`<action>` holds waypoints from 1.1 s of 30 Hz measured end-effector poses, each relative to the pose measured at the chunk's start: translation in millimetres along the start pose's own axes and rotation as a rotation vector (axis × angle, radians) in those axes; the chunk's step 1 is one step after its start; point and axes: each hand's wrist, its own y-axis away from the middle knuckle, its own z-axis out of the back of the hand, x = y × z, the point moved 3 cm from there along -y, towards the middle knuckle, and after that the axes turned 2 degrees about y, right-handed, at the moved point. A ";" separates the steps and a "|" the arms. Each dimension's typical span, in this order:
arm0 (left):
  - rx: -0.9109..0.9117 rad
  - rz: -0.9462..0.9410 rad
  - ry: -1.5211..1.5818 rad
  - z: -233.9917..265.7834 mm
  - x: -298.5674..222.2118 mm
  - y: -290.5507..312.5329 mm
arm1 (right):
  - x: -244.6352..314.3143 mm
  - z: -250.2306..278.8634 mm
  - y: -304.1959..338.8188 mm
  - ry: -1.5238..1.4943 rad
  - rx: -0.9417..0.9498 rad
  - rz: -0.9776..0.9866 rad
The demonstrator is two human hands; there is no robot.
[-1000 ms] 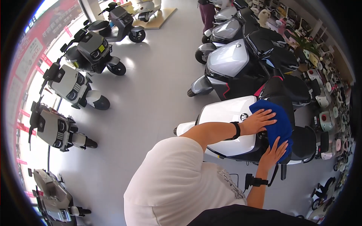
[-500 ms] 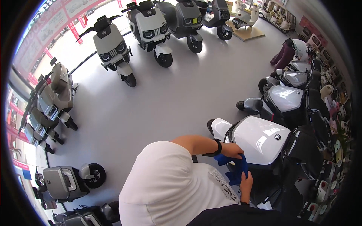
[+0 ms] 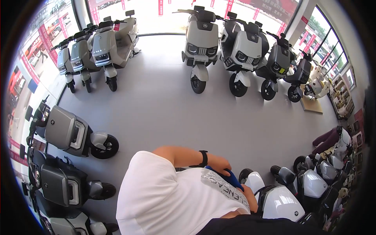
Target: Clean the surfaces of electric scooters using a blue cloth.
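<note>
A blue cloth [image 3: 234, 180] is stretched between my two hands, close in front of my white shirt. My left hand [image 3: 220, 164], with a black watch on its wrist, has its fingers closed on the cloth's upper end. At the lower end, my right hand [image 3: 250, 197] grips the cloth, though its fingers are partly hidden. To the right of both hands stands a glossy white scooter [image 3: 280, 203], its front panel turned up toward me; neither hand visibly touches it.
More scooters line the right, including a silver-white one [image 3: 313, 183]. Beyond them, someone in purple trousers [image 3: 326, 141] bends over. A pale scooter [image 3: 200, 41] heads the far row by the windows. A grey scooter [image 3: 64, 127] stands left on the grey floor [image 3: 164, 113].
My view has turned, so the far row now sits further right. The cloth has come in closer to my shirt, away from the white scooter, and both hands still hold it.
</note>
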 end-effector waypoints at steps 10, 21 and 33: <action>-0.372 0.408 0.073 132.4 99.6 235.2 | 231.5 -17.9 -220.8 0.310 0.266 0.319; -0.646 0.655 0.367 248.5 251.3 320.2 | 413.2 -3.7 -458.5 0.381 0.410 0.482; -1.105 1.096 0.366 373.8 362.5 475.0 | 665.6 -64.7 -667.6 0.451 0.614 1.019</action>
